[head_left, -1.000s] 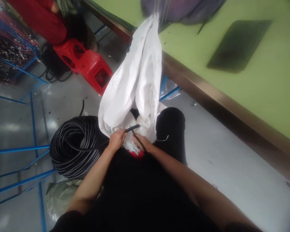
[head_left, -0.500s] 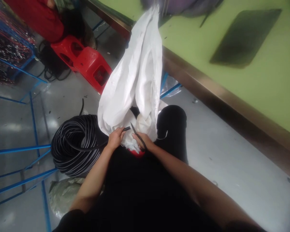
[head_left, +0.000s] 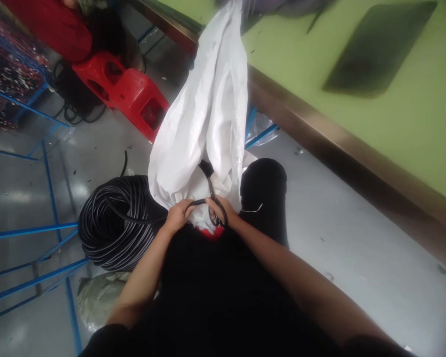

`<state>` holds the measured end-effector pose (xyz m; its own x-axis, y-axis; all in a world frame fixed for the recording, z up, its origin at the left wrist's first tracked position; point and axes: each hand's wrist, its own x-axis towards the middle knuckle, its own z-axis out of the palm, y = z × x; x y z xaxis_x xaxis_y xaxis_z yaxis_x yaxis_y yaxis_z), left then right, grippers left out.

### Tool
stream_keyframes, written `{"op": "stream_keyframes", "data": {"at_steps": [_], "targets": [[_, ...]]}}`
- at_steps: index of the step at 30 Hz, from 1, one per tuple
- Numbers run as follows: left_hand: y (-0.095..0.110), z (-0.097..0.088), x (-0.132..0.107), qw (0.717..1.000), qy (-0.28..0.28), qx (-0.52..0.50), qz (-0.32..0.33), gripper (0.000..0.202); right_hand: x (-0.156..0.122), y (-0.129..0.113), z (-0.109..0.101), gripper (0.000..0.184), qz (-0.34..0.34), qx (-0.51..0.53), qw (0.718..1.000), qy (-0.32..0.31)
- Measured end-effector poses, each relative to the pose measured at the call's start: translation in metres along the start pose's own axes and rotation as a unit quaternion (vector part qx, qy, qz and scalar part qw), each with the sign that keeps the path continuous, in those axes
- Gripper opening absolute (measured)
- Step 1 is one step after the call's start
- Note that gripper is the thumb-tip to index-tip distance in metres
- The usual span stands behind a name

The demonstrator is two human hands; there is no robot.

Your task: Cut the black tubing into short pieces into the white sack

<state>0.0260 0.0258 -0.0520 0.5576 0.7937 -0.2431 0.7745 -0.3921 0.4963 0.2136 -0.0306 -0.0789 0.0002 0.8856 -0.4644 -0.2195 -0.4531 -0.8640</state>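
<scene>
I have the left hand (head_left: 179,215) closed round the black hose (head_left: 198,202), which runs over the white sack (head_left: 182,153) from its coil (head_left: 98,238). The right hand (head_left: 223,209) grips the scissors (head_left: 211,189), apparently pinching the hose too. I'd call this measuring; next calls for steady tension, then blades squared.

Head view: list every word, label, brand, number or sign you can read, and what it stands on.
None: no text can be read.
No lettering shows on the white plastic sack or the coiled black cable.
Any marks on the slim black scissors in the right hand would be too small or blurred to read.
</scene>
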Motion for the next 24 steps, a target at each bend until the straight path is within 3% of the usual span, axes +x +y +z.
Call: {"op": "stream_keyframes", "data": {"at_steps": [5, 10, 18, 24], "targets": [[0.000, -0.012, 0.007, 0.994, 0.085, 0.029, -0.066, 0.031, -0.002, 0.006, 0.003, 0.041, 0.004, -0.013, 0.999, -0.046], [0.004, -0.015, 0.012, 0.988, 0.094, 0.057, -0.108, 0.032, -0.007, 0.008, 0.002, 0.034, 0.004, -0.120, 0.989, -0.083], [0.016, -0.003, 0.012, 0.993, 0.021, 0.081, -0.086, 0.033, -0.003, 0.005, 0.002, 0.029, 0.009, -0.280, 0.955, -0.099], [0.008, -0.008, 0.015, 0.993, -0.039, 0.105, -0.046, 0.035, -0.005, 0.005, 0.003, 0.037, 0.012, -0.314, 0.944, -0.101]]}}
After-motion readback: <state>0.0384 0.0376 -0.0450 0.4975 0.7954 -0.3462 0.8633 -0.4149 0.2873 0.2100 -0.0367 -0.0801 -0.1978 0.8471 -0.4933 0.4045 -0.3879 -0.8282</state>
